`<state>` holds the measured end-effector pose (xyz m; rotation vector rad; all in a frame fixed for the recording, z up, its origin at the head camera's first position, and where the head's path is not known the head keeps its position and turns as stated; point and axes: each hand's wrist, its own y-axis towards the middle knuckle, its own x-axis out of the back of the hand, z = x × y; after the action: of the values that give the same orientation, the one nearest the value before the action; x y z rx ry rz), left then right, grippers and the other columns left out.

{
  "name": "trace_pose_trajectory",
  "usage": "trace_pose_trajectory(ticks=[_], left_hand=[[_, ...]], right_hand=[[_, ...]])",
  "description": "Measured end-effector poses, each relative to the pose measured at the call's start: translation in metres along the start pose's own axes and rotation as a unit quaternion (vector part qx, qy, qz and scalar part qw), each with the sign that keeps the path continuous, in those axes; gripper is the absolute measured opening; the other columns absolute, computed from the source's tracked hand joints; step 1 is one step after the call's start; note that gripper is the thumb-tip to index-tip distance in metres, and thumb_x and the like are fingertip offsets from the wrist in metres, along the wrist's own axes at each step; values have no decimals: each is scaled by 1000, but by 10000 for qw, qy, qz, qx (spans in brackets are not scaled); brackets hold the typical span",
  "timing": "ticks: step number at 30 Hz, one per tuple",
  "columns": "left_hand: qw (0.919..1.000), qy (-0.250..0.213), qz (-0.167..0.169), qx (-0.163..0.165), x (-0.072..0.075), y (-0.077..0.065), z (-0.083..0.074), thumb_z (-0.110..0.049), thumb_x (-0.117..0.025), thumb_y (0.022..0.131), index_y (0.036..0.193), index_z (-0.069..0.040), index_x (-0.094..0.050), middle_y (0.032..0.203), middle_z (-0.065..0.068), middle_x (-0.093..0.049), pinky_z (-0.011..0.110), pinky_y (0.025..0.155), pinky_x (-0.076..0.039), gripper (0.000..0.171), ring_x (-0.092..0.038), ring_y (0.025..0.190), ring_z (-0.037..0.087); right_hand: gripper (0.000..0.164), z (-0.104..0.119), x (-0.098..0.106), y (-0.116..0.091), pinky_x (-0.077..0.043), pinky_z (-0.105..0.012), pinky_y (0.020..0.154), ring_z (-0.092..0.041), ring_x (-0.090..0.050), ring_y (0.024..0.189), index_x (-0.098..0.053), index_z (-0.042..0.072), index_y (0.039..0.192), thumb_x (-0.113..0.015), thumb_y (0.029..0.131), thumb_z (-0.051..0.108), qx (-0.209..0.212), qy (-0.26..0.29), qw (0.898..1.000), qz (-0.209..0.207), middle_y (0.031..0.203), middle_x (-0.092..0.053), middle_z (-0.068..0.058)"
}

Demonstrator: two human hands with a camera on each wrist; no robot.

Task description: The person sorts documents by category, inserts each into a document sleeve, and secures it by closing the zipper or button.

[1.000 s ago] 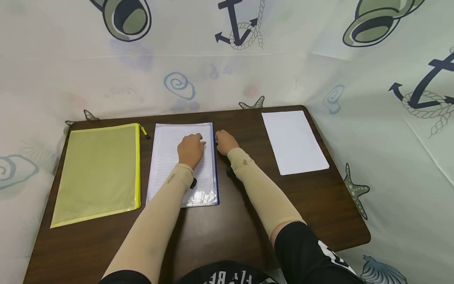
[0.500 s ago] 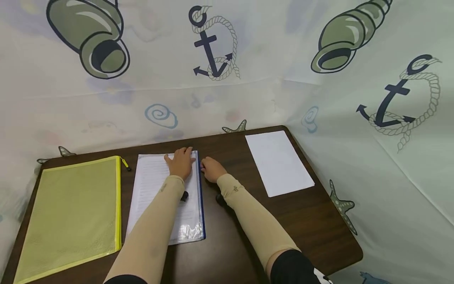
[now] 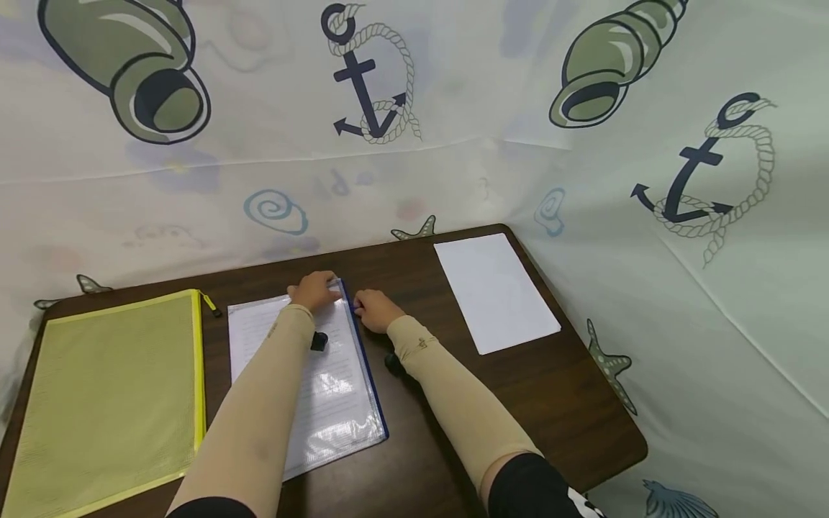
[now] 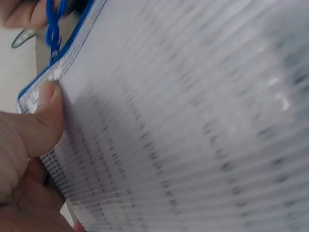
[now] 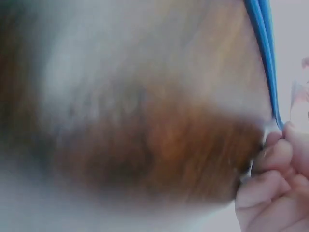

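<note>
A corner gripped, a cord pinched

The clear pouch (image 3: 343, 410) lay on the dark table (image 3: 447, 439), set a little askew between the yellow pouch (image 3: 116, 396) on the person's left and the white paper (image 3: 497, 293) on the right. Lined pages showed through its face. That middle place probably suited both hands, since each could meet at the blue edge (image 3: 370, 370) without crossing the other.

The left hand (image 3: 313, 291) pinched the far corner, its thumb on the upper face and its fingers curled underneath — most likely to keep the pouch from sliding or buckling under a pull. The right hand (image 3: 376, 310) was just beside it, fingertips and thumb closed together on a blue cord (image 4: 54, 29) that hung from the same edge. The right wrist view was blurred, so how far the fingers wrapped the cord could not be told. With the two grips so near each other, one seemed to serve as anchor for the other.

The yellow pouch and the paper lay flat, untouched, well to either side — which presumably left both arms room to reach.
</note>
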<state>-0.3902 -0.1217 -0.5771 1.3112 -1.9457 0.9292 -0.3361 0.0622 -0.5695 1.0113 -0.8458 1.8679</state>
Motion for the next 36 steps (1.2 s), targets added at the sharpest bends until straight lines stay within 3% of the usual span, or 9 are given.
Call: trace_pose_trajectory(ticks=[4,7,12,14,20,26,28,33,36], left_hand=[[9976,-391,555,-130,12,0,1,-24,-70,95,124,-6,-67,135,22,-61,71,103,-30,34,-53,123,46],[9916,-794,1016,-119,19,-2,1,-19,-66,99,131,-6,-68,144,24,-54,66,111,-32,34,-45,135,47],[9659,-1892,1759,179,26,-6,4,-8,-56,104,136,-5,-65,156,25,-40,56,118,-28,33,-30,146,44],[9619,-1969,1894,118,28,-7,3,-12,-54,106,137,-5,-64,158,25,-37,57,118,-26,33,-28,147,44],[9739,-1391,1791,-128,28,-7,0,-35,-57,105,134,-8,-66,154,24,-43,59,117,-28,40,-34,144,45],[9712,-1800,1542,231,21,-1,0,-32,-64,102,127,-6,-71,148,22,-52,56,118,-28,36,-39,142,41],[9702,-1839,1548,293,21,0,1,-29,-63,102,127,-6,-71,146,21,-54,55,119,-28,35,-39,142,40],[9694,-1889,1547,240,20,0,0,-24,-59,105,127,-4,-71,143,21,-56,52,120,-25,33,-40,142,39],[9686,-1948,1521,251,20,-1,0,-25,-59,105,127,-4,-71,143,22,-56,52,119,-27,33,-41,141,39]], right_hand=[[10,2,5,-2,-48,-22,76,-10,-57,84,-67,8,105,-58,104,12,-54,363,9991,218,96,-65,-1],[18,4,7,-2,-50,-22,71,-9,-60,78,-69,5,113,-53,106,11,-178,773,9951,584,94,-67,-1],[23,8,10,-3,-50,-22,65,-10,-61,68,-69,2,118,-50,107,9,-320,1117,9885,970,89,-69,-4],[20,9,13,-3,-51,-22,65,-11,-62,68,-71,3,112,-53,106,10,-325,1106,9883,1002,87,-68,-5],[12,10,17,-6,-50,-22,62,-12,-63,67,-69,6,96,-62,102,14,-285,1102,9859,1223,81,-65,-3],[13,7,18,-8,-48,-21,59,-11,-62,63,-68,5,91,-67,100,14,-303,1297,9834,1228,74,-62,-1],[21,7,19,-10,-46,-21,57,-10,-59,60,-64,7,80,-66,100,13,-320,1298,9826,1286,68,-59,1],[42,6,23,-20,-41,-21,53,-10,-52,53,-48,14,62,-64,101,10,-240,1060,9773,1818,57,-48,4],[42,5,22,-23,-42,-21,53,-9,-53,53,-49,14,61,-65,100,9,-151,1041,9736,2023,57,-48,4]])
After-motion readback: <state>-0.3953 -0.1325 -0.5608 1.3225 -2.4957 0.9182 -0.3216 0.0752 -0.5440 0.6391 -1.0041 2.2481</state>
